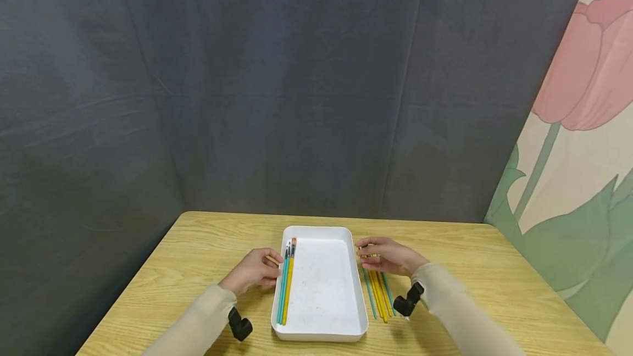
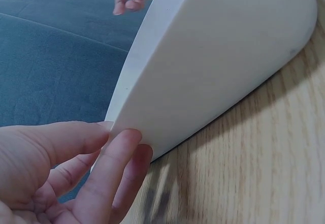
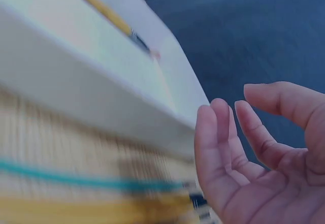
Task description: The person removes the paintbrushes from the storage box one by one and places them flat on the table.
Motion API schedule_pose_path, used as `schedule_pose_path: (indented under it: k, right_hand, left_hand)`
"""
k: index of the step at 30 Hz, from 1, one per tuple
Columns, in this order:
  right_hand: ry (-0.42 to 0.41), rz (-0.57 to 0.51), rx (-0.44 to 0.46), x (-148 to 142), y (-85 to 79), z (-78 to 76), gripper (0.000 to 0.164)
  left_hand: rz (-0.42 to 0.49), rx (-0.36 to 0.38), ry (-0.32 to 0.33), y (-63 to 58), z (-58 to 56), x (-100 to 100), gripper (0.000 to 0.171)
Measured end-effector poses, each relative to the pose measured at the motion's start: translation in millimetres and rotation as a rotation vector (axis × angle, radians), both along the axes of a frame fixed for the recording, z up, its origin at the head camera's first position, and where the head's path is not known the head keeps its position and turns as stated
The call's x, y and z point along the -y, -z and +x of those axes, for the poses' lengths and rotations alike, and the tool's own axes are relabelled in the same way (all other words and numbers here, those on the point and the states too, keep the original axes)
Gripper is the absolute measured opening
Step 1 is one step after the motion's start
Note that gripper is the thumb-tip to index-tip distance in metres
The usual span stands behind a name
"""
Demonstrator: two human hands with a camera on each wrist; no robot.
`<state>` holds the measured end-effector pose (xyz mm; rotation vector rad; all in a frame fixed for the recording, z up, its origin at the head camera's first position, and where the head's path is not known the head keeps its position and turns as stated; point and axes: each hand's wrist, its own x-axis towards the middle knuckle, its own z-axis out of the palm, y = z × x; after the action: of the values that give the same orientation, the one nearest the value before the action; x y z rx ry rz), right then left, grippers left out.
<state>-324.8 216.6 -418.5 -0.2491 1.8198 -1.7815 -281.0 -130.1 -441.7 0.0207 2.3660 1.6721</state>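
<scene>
A white rectangular tray (image 1: pixel 323 290) lies on the table, with two teal paintbrushes (image 1: pixel 282 296) and one yellow paintbrush (image 1: pixel 288 290) side by side along its left inner wall, bristles toward the far end. My left hand (image 1: pixel 254 271) pinches the tray's left rim, thumb at the edge and fingers against the outer wall (image 2: pixel 203 61). Just right of the tray, my right hand (image 1: pixel 388 255) hovers over the bristle ends of several loose yellow paintbrushes (image 1: pixel 378 293) and teal paintbrushes (image 3: pixel 101 181). Its fingers are loosely bent with nothing between them; the hand partly hides those brushes.
Everything stands on a light wooden table (image 1: pixel 207 246). A dark grey curtain (image 1: pixel 296 98) hangs behind and to the left. On the right is a panel with a tulip pattern (image 1: pixel 573 81). Black wrist cameras (image 1: pixel 409 299) sit on both sleeves.
</scene>
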Motion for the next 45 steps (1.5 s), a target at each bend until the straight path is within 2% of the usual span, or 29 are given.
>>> schedule_pose_path:
  k: [7,16,20,30,35,45]
  right_hand:
    - [-0.073,-0.009,0.011,46.1,-9.0,5.5,0.033]
    - [-0.026,0.199,0.045,99.0,-12.2,2.7,0.035]
    - [-0.023,0.244,0.042,116.0,-10.7,-0.2,0.035]
    - [0.004,0.236,0.019,142.0,4.2,-9.8,0.029]
    - [0.004,0.217,0.004,150.6,10.5,-9.3,0.03]
    - [0.061,0.254,0.023,165.2,16.3,-9.0,0.021]
  left_hand:
    - [0.003,-0.005,0.004,0.6,-0.8,0.6,0.026]
    - [0.004,-0.001,0.003,-0.4,-0.7,0.8,0.025]
    - [0.003,0.0,0.0,-0.8,-1.5,0.4,0.025]
    - [0.001,0.003,0.003,0.1,-3.0,0.3,0.024]
    - [0.016,-0.002,0.015,1.1,-3.2,0.9,0.024]
    - [0.027,-0.002,0.029,2.2,-3.0,1.6,0.023]
